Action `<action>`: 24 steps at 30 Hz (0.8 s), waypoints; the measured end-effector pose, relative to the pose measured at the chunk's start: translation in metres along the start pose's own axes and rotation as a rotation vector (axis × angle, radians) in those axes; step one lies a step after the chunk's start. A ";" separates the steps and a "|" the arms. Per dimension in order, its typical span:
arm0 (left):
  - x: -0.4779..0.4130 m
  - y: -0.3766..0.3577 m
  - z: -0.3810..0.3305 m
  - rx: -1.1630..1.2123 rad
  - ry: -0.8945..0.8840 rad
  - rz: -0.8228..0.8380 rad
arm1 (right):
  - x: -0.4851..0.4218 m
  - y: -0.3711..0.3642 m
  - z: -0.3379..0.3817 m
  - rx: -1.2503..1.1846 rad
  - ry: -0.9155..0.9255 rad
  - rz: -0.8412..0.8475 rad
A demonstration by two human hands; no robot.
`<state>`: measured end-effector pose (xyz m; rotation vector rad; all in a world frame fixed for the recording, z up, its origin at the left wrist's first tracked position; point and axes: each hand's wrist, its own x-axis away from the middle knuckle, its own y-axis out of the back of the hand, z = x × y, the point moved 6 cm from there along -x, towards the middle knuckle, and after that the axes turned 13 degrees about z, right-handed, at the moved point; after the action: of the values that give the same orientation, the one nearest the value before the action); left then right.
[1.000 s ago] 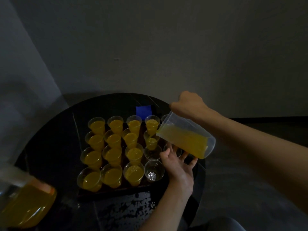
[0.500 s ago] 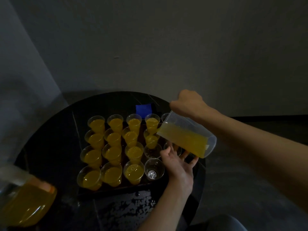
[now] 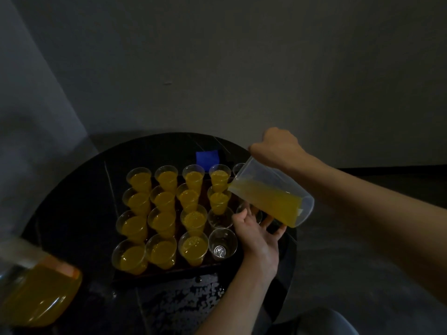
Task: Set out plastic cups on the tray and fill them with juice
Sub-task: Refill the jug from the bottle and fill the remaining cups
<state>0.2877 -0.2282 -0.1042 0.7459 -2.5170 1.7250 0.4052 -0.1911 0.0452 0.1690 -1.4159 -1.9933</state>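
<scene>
Most of the filling looks done. On the dark tray [image 3: 169, 274], which sits on a round black surface [image 3: 72, 189], the three left columns of cups [image 3: 162, 221] all hold orange juice, four to a column. In the fourth column the two far cups are also full, so fourteen cups are filled as far as can be counted.

What is left lies on the right side. The near cup of the fourth column, an empty cup [image 3: 222, 244], stands clear and dry, and the one just behind it [image 3: 219, 217] shows no juice either. A fifth column is partly hidden by the hands: a rim shows at the far end [image 3: 238, 166] and another near the left hand's fingers [image 3: 243, 209], and both seem unfilled, though the dim light and the hands make that hard to confirm.

The right hand [image 3: 278, 146] is closed around the top of a clear jug [image 3: 271, 194], tipped low toward the left, its spout above the second cup of the fourth column; the jug is roughly half full. The left hand [image 3: 260, 234] is spread, palm up, holding nothing firmly, its fingertips by the fifth-column cup and under the jug.

A bottle [image 3: 36, 293] of more juice sits at the near left, blurred. A blue object [image 3: 205, 158] lies behind the tray.
</scene>
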 end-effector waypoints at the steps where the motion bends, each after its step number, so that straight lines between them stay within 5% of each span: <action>1: 0.000 -0.001 -0.001 -0.008 -0.004 0.002 | 0.000 0.001 -0.001 -0.016 0.002 -0.007; 11: 0.011 -0.002 -0.012 -0.112 -0.096 -0.029 | 0.020 0.008 -0.013 -0.132 0.107 -0.159; 24: 0.056 -0.016 -0.011 -0.140 -0.107 -0.038 | 0.062 0.016 -0.010 -0.181 0.118 -0.106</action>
<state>0.2414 -0.2437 -0.0715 0.8923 -2.6403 1.5170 0.3701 -0.2386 0.0719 0.2813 -1.1674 -2.1486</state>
